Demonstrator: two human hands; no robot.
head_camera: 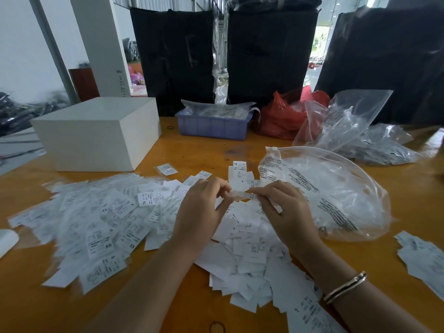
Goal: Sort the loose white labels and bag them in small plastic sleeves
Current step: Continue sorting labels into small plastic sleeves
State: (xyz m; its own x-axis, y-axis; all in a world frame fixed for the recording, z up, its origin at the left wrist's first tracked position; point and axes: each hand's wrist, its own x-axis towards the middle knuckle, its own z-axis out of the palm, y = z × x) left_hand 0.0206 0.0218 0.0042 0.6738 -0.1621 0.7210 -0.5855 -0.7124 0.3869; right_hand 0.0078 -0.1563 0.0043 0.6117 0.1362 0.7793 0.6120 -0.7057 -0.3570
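Loose white labels (115,227) blanket an orange counter (408,212) as a left hand (204,210) and right hand (286,210) together pinch one small plastic sleeve (241,195); behind them, a large clear bag (336,188), white box (96,133) and blue tray (212,127).

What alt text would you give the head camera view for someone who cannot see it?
A person's left hand and right hand pinch a small plastic sleeve between them above a heap of loose white labels on an orange table. A large clear zip bag lies to the right; a white box and blue tray stand behind.
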